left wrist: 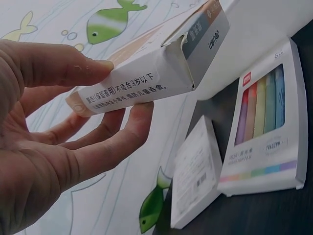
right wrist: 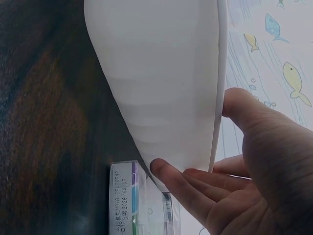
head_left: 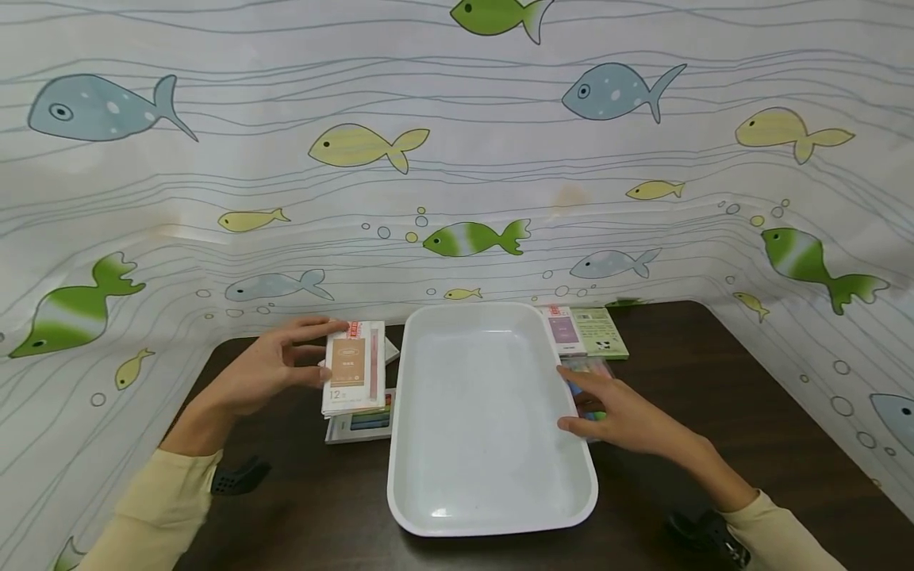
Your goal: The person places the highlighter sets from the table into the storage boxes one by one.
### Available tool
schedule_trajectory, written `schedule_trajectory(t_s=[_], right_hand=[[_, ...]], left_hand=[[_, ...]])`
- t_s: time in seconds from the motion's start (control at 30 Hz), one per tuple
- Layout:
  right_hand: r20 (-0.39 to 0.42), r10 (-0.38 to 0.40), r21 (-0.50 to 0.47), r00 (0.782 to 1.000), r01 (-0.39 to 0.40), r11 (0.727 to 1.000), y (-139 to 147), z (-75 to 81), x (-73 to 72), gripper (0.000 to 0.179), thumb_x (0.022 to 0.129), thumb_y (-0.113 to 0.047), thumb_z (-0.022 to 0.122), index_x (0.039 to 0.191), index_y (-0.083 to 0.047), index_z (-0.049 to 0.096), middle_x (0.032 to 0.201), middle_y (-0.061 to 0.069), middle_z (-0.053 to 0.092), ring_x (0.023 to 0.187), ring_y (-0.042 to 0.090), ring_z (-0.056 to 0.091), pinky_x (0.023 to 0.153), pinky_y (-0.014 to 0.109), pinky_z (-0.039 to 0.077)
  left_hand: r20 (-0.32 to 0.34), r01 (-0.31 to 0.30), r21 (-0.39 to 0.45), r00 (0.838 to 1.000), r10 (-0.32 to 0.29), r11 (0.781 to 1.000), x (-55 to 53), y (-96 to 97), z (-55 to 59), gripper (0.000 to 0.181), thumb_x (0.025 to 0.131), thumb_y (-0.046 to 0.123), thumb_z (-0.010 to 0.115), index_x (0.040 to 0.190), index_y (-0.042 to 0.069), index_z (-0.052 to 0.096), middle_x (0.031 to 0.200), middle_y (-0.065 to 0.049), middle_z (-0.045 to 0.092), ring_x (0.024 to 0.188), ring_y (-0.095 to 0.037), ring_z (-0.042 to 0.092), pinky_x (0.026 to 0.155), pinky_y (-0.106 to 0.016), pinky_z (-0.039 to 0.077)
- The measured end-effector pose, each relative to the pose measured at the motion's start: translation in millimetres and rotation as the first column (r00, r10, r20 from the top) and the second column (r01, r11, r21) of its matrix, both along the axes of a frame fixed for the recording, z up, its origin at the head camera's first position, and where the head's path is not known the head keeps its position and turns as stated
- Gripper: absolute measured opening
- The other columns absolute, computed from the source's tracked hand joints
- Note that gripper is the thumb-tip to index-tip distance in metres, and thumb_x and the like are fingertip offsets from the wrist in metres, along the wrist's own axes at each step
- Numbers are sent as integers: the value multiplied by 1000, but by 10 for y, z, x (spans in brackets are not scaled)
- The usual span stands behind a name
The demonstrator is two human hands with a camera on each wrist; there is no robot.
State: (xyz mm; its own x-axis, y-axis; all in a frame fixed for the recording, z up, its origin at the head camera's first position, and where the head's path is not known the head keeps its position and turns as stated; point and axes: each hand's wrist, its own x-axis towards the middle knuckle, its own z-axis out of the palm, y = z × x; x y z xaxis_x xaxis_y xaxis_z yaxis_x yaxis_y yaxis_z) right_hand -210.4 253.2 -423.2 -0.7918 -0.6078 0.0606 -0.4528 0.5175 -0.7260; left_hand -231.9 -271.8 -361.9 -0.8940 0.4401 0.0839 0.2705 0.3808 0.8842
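My left hand pinches a small white box with a brown panel and the number 12, thumb on one face and fingertips on the other. In the left wrist view this carton is tilted, raised above two other packs. In the middle stands a shallow white tray. My right hand holds its right edge; in the right wrist view the thumb is at the rim and the fingers lie against the outer wall.
Left of the tray lie a pack of six pastel highlighters and a thin white box. To the right are a white box with a purple panel, a green pack and a clear case. A fish-patterned sheet surrounds the dark table.
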Motion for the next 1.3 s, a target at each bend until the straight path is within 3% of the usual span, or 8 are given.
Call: schedule_trajectory(t_s=[0.3,0.63,1.3], right_hand=[[-9,2,0,1000,-2,1000,7,13,7,87,97,-37,73,158,6,28,149,26,45,114,35,65,81,36,59],[-15,-13,12,1000,14,1000,20,-2,13,86,97,-38,73,157,5,30,150,25,45,113,34,66,79,34,59],[-1,-15,6,1000,15,1000,-2,12,28,87,96,-39,73,158,4,29,150,25,45,114,33,65,83,35,59]], left_hand=[[16,26,22,1000,-27,999,-99,83,-61,70,88,6,80,152,14,52,160,-12,24,134,-50,41,86,-39,57],[42,34,40,998,-36,999,-123,119,-73,71,87,5,80,152,13,52,162,-13,20,136,-50,39,87,-39,57],[47,40,-10,998,-40,999,-92,65,54,67,89,10,80,151,17,54,162,-12,21,135,-51,39,88,-41,56]])
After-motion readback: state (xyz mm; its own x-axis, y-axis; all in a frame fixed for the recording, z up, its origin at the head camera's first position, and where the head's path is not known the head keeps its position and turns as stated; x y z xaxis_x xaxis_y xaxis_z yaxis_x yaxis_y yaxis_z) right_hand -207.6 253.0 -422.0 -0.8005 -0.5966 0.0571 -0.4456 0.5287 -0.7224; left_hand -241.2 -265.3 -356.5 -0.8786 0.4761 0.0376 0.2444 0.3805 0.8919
